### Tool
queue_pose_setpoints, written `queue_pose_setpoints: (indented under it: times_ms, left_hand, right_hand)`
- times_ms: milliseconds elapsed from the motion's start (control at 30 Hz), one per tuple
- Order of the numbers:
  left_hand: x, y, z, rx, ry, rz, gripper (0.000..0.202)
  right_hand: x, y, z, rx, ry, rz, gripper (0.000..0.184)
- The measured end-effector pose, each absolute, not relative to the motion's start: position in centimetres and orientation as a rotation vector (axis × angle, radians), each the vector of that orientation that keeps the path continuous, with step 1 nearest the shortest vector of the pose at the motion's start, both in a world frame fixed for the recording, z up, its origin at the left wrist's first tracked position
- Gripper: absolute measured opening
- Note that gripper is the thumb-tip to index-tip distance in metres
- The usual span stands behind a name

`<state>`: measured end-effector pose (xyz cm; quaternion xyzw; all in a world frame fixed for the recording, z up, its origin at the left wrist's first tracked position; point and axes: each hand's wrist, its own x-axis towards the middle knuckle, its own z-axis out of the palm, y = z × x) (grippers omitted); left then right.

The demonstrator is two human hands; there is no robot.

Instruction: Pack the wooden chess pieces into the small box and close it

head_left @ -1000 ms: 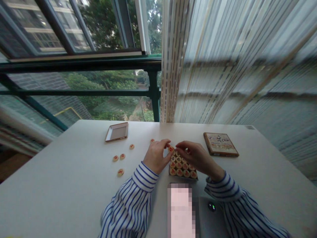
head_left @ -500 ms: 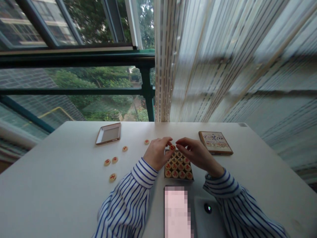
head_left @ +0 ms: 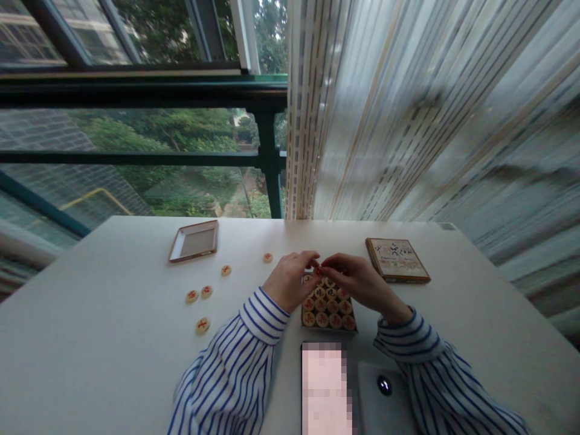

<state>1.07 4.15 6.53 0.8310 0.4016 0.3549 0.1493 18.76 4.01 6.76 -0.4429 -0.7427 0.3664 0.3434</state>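
My left hand (head_left: 290,277) and my right hand (head_left: 365,283) meet above an open box (head_left: 329,330). Between their fingertips is a round wooden xiangqi piece (head_left: 318,272) with a red character. Left thumb and fingers pinch it from one side, right fingertips from the other; they partly cover it. Below, xiangqi pieces (head_left: 334,321) marked in red and black sit in rows in the box, its far part hidden by my hands. Several loose red-marked pieces lie on the white table to the left, one of them (head_left: 267,257) just beyond my left hand.
A shallow box lid or tray (head_left: 196,241) lies at the back left. A flat printed box (head_left: 399,260) rests at the right. Close to me are a phone with a pixelated screen (head_left: 322,386) and a grey device (head_left: 385,411) under my right sleeve. Window and curtain border the table's far edge.
My right fingertips have closed in on the piece, which earlier only my left hand held. The piece has turned and shows less of its face. The camera view has shifted slightly.
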Motion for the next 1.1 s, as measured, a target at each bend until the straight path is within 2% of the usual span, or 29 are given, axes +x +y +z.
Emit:
queue_pose_setpoints:
  times_ms: [233,467,633,800,1100]
  left_hand:
    - [1.1,4.2,6.38,2.211,1.146,1.046,0.032]
    - [1.2,4.4,5.88,1.656,1.094,0.996,0.037]
    - [1.49,4.48,6.3,1.368,1.041,1.022,0.032]
    - [1.48,4.52,6.67,1.328,1.057,1.035,0.026]
    - [1.68,4.56,6.66,1.32,1.088,1.069,0.026]
  right_hand:
    - [18.68,3.97,7.08,-1.149,-1.851,0.967,0.019]
    - [18.59,3.86,7.28,-1.162,-1.819,0.949,0.023]
    - [18.43,3.68,7.55,-1.109,-1.852,0.93,0.021]
    - [18.47,3.56,7.54,-1.099,-1.873,0.931,0.022]
    - [18.47,3.44,7.16,-1.105,-1.916,0.9,0.02]
